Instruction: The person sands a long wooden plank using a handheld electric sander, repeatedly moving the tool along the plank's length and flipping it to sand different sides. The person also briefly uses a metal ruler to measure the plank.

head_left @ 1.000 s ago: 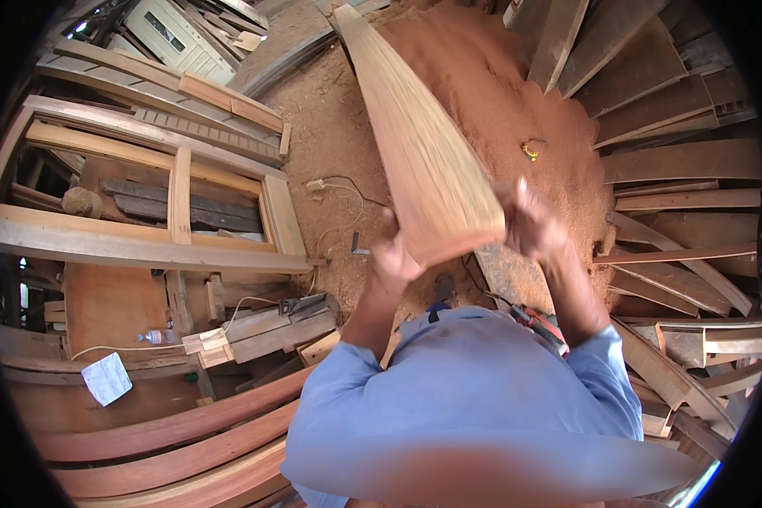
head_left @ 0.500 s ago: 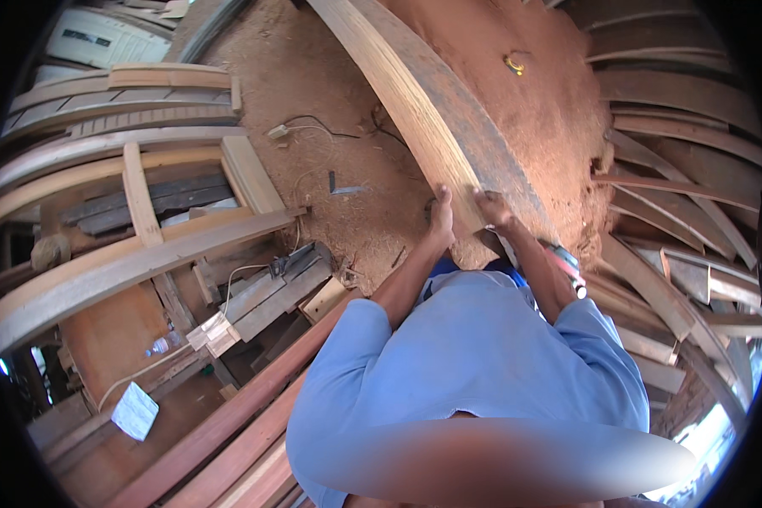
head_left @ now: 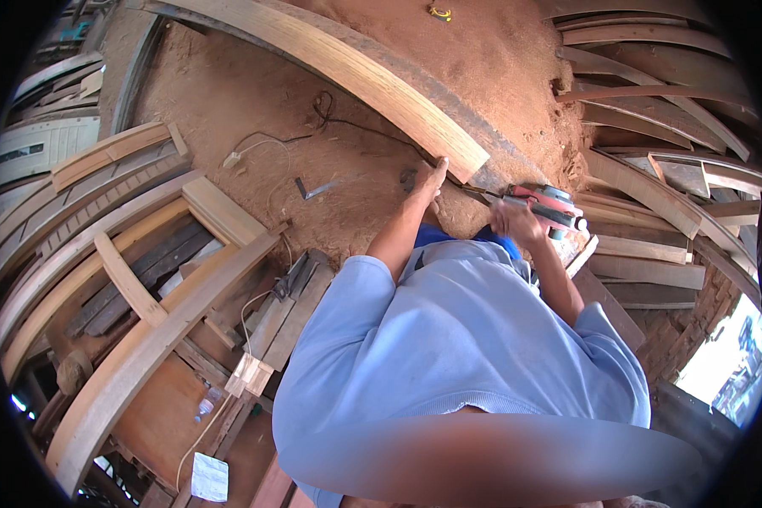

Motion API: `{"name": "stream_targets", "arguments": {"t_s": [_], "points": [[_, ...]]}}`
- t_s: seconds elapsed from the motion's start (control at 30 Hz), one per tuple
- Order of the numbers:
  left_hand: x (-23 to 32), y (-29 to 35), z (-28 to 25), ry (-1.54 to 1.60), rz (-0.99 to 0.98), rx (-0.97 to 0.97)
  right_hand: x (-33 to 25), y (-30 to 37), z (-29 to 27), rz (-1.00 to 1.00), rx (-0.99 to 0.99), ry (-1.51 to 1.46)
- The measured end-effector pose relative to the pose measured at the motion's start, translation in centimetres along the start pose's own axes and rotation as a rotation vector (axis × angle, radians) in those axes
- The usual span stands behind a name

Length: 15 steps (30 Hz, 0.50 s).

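Note:
A long pale wooden board runs from the upper left down to the middle, lying along a wider dark, worn plank. At its near end, my left hand grips the edge, thumb on top and fingers partly hidden. Right of that end, a red and dark handheld power tool that looks like an electric planer rests on the plank. My right hand is off the board, just beside the planer. Its fingers look bent and slightly smeared, and I cannot tell whether they touch the tool.
A dark cord trails over the brown dusty ground. A metal square and a yellow tape measure lie there. Wooden frames stand at left, with a power socket block near them. Stacked planks line the right.
My right hand has let go of the board's end and moved right to the planer. My left hand remains on the board. The view has turned, so the board now lies more slanted.

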<state>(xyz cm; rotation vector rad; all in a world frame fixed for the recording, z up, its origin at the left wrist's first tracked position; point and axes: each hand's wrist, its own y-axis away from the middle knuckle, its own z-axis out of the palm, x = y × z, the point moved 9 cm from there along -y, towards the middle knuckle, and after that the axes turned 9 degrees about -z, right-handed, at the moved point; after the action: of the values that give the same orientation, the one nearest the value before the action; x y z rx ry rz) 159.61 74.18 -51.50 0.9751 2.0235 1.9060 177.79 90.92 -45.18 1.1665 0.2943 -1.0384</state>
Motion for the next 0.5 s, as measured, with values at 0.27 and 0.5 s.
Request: {"name": "stream_targets", "arguments": {"t_s": [0.27, 0.5], "points": [[1.6, -2.9, -1.7, -0.541, 0.297, 0.204, 1.5, 7.3, -14.0, -0.372, 1.047, -0.571], [1.3, 3.7, 1.1, -0.905, 0.531, 0.013, 2.8, 4.7, -20.1, -0.609, 1.289, -0.737]]}}
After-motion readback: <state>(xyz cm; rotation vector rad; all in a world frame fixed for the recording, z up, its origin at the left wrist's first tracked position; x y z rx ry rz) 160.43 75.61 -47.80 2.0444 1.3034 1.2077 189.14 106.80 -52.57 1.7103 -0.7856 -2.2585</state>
